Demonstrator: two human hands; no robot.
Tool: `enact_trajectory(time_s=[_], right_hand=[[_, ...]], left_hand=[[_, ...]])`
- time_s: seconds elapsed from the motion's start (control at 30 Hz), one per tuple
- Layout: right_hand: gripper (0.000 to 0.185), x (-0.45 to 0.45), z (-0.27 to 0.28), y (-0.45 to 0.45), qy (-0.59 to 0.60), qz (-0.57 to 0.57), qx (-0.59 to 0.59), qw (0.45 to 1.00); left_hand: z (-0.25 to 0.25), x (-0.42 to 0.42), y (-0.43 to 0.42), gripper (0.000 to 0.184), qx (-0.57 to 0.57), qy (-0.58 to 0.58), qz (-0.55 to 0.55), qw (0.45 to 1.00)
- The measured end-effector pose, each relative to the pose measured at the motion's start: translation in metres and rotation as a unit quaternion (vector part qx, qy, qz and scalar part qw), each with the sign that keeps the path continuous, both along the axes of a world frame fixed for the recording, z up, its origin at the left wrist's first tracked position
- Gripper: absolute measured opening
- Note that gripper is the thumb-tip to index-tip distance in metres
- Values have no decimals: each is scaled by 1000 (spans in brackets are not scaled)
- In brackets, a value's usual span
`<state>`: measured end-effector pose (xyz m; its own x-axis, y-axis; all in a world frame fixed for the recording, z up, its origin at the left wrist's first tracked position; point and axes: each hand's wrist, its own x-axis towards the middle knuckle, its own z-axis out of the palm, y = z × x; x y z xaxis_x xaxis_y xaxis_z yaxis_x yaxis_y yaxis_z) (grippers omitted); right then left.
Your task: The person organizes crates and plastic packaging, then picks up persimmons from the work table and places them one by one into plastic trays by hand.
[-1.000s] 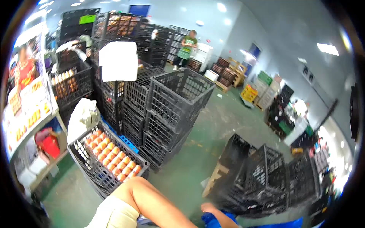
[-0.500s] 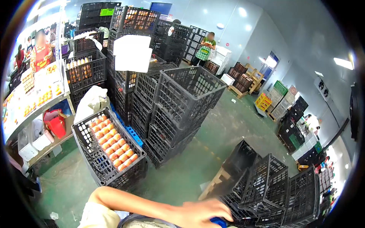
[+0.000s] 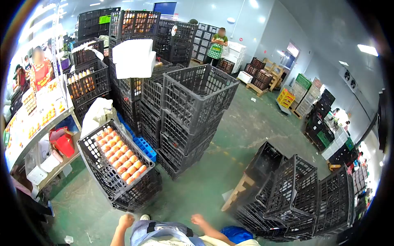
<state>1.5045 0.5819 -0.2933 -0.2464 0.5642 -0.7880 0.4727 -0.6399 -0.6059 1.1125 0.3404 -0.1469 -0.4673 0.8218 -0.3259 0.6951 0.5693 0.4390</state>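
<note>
My left hand (image 3: 126,220) is low in front of my body, its fingers curled in, with nothing seen in it. My right hand (image 3: 198,219) is also curled, above the floor on the other side of my body, and nothing shows in it. Ahead of my left hand stands a black plastic crate (image 3: 119,196) on top of another crate. Inside it lie rows of orange-red rounded items (image 3: 120,155), too small to name surely. A blue plastic bag (image 3: 238,234) lies beside my right forearm.
Tall stacks of black crates (image 3: 195,104) stand ahead, with a white foam box (image 3: 133,59) on one. Nested crates (image 3: 291,192) and a wooden pallet (image 3: 239,190) are at right. A lit worktable (image 3: 41,133) runs along the left. Two persons in aprons stand farther off.
My left arm, stretched across to the right near the blue bag before, has drawn back to the left. My right hand has come into view. The camera view has shifted slightly.
</note>
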Motion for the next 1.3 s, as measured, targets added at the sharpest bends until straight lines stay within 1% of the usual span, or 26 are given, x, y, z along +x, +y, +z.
enact_trajectory(time_s=[0.03, 0.07, 0.1, 0.13, 0.17, 0.23, 0.37, 0.43, 0.5, 0.53, 0.57, 0.6, 0.63, 0.7, 0.73, 0.8, 0.9, 0.97, 1.03, 1.1, 1.13, 1.23, 1.3], right_hand=[[24, 13, -13, 0, 5, 7, -2, 1000], [19, 24, -12, -3, 5, 2, 1, 1000], [15, 35, -9, -8, 5, -4, 3, 1000], [14, 43, -4, -12, 5, -10, 6, 1000], [16, 48, 1, -14, -10, -17, -9, 1000], [19, 57, 12, -17, -40, -33, -37, 998], [22, 66, 19, -27, -3, -71, -35, 997], [22, 64, 24, -29, 6, -80, -40, 996], [25, 51, 40, -28, 12, -61, -23, 998], [27, 43, 48, -28, 15, -52, -14, 998], [27, 35, 44, -24, 8, -39, -21, 999], [27, 28, 27, -17, 0, -26, -27, 999], [27, 24, 15, -14, -7, -13, -34, 999], [24, 9, 39, -14, -8, -20, -19, 1000], [23, 3, 53, -13, -8, -24, -11, 1000], [21, 0, 48, -11, 1, -28, -6, 1000], [20, 2, 42, -11, 4, -24, -1, 1000], [19, 7, 31, -12, -7, -15, -4, 1000], [21, 17, 19, -15, -29, -7, -11, 999], [18, 26, 18, -23, -17, 8, -10, 1000], [19, 29, 17, -26, -11, 16, -9, 1000], [21, 32, 11, -31, -20, 13, -29, 999], [22, 32, 12, -33, -15, 5, -41, 999]], left_hand=[[-53, -10, -34, 17, -17, 6, -3, 1000], [-83, -10, -70, 13, -3, -197, 192, 961], [-108, -8, -104, 10, 12, -384, 372, 845], [-133, -6, -134, 12, -12, -431, 511, 743], [-150, 2, -160, 12, -8, -438, 574, 692], [-162, 17, -193, 11, -11, -431, 629, 647], [-172, 36, -206, 11, 0, -435, 662, 610], [-183, 34, -194, 10, 21, -444, 651, 616], [-199, 24, -172, 10, 54, -457, 613, 642], [-210, 14, -156, 13, 85, -424, 513, 741], [-219, 3, -139, 16, 125, -370, 416, 821], [-206, 3, -121, 17, 132, -369, 419, 819], [-181, 4, -90, 20, 119, -400, 459, 784], [-113, 11, -38, 24, 124, -413, 469, 771], [-109, 9, -30, 24, 127, -423, 451, 775], [-104, 6, -18, 24, 132, -444, 415, 783], [-97, 11, -27, 20, 97, -414, 414, 805], [-114, 9, -45, 19, 94, -401, 416, 811], [-148, 6, -72, 17, 89, -384, 420, 817], [-181, 5, -102, 16, 82, -358, 420, 830], [-193, 5, -115, 15, 76, -346, 419, 836], [-213, 8, -138, 14, 61, -301, 396, 865], [-222, 8, -144, 13, 64, -263, 358, 894]])
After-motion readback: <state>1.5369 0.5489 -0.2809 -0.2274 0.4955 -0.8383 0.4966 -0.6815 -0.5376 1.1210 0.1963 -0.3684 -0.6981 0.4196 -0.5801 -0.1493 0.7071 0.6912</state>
